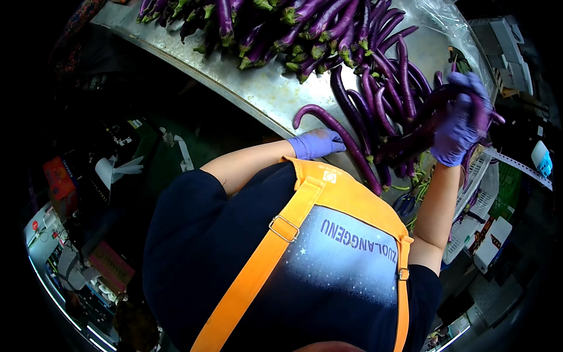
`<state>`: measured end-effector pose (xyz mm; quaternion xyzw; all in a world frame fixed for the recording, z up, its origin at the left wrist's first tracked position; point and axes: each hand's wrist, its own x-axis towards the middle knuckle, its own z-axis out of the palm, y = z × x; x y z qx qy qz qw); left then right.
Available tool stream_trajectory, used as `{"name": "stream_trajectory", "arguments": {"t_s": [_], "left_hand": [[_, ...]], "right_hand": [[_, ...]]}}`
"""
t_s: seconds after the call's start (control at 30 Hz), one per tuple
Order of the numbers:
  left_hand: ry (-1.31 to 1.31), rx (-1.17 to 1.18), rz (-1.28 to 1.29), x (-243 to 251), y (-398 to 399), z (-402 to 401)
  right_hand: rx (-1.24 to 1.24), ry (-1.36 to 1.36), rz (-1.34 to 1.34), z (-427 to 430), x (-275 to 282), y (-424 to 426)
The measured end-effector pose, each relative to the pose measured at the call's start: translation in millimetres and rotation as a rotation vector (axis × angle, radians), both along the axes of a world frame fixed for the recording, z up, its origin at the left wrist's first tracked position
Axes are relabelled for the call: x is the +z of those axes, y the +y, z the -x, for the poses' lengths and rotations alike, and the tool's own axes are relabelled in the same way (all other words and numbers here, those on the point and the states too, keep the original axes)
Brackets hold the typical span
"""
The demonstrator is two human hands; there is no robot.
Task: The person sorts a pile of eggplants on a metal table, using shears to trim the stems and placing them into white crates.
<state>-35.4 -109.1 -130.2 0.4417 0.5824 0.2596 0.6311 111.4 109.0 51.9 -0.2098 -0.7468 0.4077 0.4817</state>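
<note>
My right hand [462, 119], in a purple glove and slightly blurred, grips a dark purple long eggplant [477, 110] above a loose pile of eggplants [409, 83]. Whether it holds more than one I cannot tell. My left hand [316, 143], gloved alike, rests at the near edge of the metal table [246, 97] with its fingers curled. Its fingertips are beside a long eggplant [338, 132] with a hooked end. The underside of that hand is hidden, so anything within it cannot be seen.
Stacked eggplants [303, 35] with green caps cover the table's far part. Dark-handled scissors [404, 204] and green stem trimmings [422, 185] lie near my orange apron [347, 189]. White plastic crates [475, 207] stand at right. Clear plastic film [453, 26] lies at the far right corner.
</note>
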Motion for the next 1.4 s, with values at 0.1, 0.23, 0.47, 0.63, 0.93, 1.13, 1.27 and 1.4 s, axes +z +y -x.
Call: {"name": "stream_trajectory", "arguments": {"t_s": [0.1,0.23,0.47,0.63,0.93,1.13,1.27,1.4], "left_hand": [[-0.065,-0.016,0.066,3.3,7.6,1.0],[-0.133,0.045,0.14,6.5,18.7,2.5],[0.89,0.302,-0.101,-15.8,119.1,34.8],[0.335,0.525,-0.254,-6.9,116.2,41.8],[-0.468,0.697,-0.238,2.4,69.5,49.3],[-0.277,0.707,-0.528,61.4,65.0,50.8],[0.214,1.08,-1.023,156.8,71.8,85.1],[0.045,1.156,-1.206,239.3,61.2,113.5]], "right_hand": [[-0.108,0.21,-0.001,-3.0,55.4,-7.8],[-0.049,0.169,-0.02,-14.3,87.8,-4.9],[-0.075,-0.564,-0.12,-11.5,-0.9,-24.8],[-0.258,-1.105,-0.354,-35.7,-84.6,-17.1],[-0.271,-1.199,-0.375,-67.8,-126.3,-33.5],[-0.324,-0.922,-0.404,-57.6,-99.1,-52.7],[-0.121,-0.795,-0.354,-31.7,-77.5,-71.2],[-0.177,-0.658,-0.248,-31.1,-87.0,-65.9]]}}
